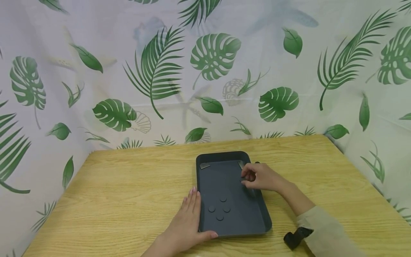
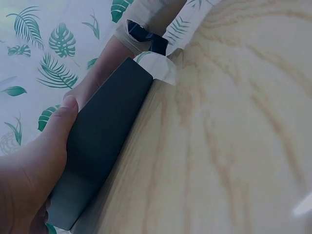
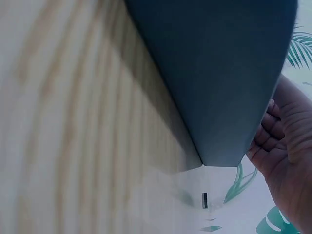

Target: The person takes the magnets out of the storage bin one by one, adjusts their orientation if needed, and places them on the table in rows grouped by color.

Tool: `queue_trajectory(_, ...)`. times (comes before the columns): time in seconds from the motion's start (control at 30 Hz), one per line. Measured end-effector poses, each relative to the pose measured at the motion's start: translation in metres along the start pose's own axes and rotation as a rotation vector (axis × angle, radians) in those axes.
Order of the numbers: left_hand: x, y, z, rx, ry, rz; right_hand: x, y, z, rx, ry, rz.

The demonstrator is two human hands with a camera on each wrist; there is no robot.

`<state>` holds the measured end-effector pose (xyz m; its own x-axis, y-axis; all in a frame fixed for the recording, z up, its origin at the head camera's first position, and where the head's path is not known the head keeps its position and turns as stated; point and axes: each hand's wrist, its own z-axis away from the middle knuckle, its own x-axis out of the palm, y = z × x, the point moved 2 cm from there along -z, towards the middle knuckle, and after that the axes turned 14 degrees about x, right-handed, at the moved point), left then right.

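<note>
A dark grey rectangular tray (image 1: pixel 236 226) lies on the wooden table. My left hand (image 1: pixel 187 225) rests at its near left corner, fingers straight along the left wall and thumb at the near rim. In the left wrist view that thumb (image 2: pixel 68 109) touches the tray's top edge. Over the tray's right side, my right hand (image 1: pixel 261 176) has its fingers bent and pinches a small dark disc (image 1: pixel 243 179), mostly hidden by the fingertips. Several dark discs, one of them a near disc (image 1: pixel 219 217), sit on the tray floor. The right wrist view shows the tray's outer wall (image 3: pixel 219 83) beside the hand.
Small metallic pieces lie at the tray's far corners, a left piece (image 1: pixel 204 165) and a right piece (image 1: pixel 240 164). A small round black thing (image 1: pixel 257 162) shows just behind the right hand. A leaf-patterned cloth (image 1: pixel 173 85) stands behind the wooden table (image 1: pixel 138 189).
</note>
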<state>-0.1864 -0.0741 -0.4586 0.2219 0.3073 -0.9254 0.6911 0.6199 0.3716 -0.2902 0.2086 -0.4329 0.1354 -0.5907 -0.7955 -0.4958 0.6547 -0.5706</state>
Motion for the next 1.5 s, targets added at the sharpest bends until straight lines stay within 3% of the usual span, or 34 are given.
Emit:
queue_trajectory(0.57, 0.001, 0.0, 0.001, 0.011, 0.008, -0.011, -0.025, 0.01, -0.003, 0.182, 0.022, -0.013)
queue_trajectory(0.8, 0.002, 0.0, 0.001, 0.008, 0.002, -0.009, -0.035, 0.02, -0.003, 0.243, 0.078, 0.014)
queue_trajectory(1.13, 0.001, 0.0, 0.001, 0.022, 0.012, -0.025, -0.046, 0.04, -0.001, 0.413, 0.152, -0.012)
queue_trajectory(1.5, 0.001, -0.001, 0.0, 0.036, 0.025, -0.036, -0.05, 0.061, -0.001, 0.473, 0.207, 0.019)
